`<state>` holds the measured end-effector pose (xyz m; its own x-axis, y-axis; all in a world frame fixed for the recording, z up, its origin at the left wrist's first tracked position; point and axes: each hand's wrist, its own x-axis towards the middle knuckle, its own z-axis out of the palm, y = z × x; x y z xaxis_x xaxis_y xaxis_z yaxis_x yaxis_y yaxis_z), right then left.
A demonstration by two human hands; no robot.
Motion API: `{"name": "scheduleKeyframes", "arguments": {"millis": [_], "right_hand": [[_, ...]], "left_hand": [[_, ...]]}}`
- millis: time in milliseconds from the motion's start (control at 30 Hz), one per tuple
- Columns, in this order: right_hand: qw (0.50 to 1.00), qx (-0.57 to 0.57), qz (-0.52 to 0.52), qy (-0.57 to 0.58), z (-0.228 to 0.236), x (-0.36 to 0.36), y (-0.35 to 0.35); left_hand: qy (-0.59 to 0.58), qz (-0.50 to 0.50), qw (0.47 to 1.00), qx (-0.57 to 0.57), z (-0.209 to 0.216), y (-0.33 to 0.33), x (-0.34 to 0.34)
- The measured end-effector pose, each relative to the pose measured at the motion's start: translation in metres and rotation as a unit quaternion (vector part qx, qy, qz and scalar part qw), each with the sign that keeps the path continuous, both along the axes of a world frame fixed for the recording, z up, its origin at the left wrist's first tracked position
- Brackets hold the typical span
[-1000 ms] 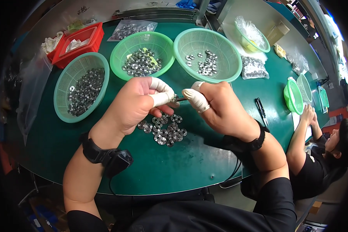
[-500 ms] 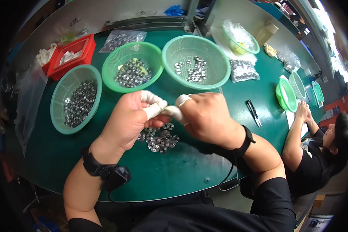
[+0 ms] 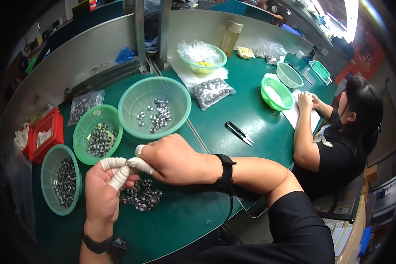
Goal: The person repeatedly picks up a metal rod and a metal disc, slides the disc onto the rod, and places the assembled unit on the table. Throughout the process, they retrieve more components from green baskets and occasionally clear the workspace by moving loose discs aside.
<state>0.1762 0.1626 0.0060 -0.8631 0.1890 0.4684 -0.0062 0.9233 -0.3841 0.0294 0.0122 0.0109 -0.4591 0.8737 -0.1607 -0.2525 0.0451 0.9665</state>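
My left hand (image 3: 102,193) and my right hand (image 3: 176,158) meet fingertip to fingertip above the table's near left part. White finger cots cover the thumb and a finger of the left hand and fingertips of the right. Both hands are closed in a pinch; whatever is between the fingertips is too small or hidden to name. Just below them lies a loose pile of small round metal parts (image 3: 143,198) with centre holes. Beyond stand a large pale green basket (image 3: 130,99), a brighter green basket (image 3: 80,140) and a left basket (image 3: 47,185), all holding such parts.
Black-handled snips (image 3: 238,133) lie to the right. A bag of metal parts (image 3: 211,91) sits beyond the large basket, a red box (image 3: 53,132) at far left. At right a person (image 3: 330,141) works beside a small green basket (image 3: 277,104).
The view has swung to the right, so the baskets and my hands appear farther left and the person at right shows more fully. My fingertips are still pinched together.
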Motion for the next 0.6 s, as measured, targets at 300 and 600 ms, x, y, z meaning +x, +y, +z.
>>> {"name": "scheduleKeyframes", "arguments": {"millis": [300,600], "right_hand": [[0.92,-0.375,0.111,0.005,0.006,-0.003,0.001],[0.887,-0.437,0.144,-0.033,0.007,-0.002,-0.001]], "left_hand": [[0.224,-0.02,0.974,0.039,-0.001,-0.009,-0.005],[0.379,-0.066,0.922,0.04,0.013,-0.009,0.004]]}}
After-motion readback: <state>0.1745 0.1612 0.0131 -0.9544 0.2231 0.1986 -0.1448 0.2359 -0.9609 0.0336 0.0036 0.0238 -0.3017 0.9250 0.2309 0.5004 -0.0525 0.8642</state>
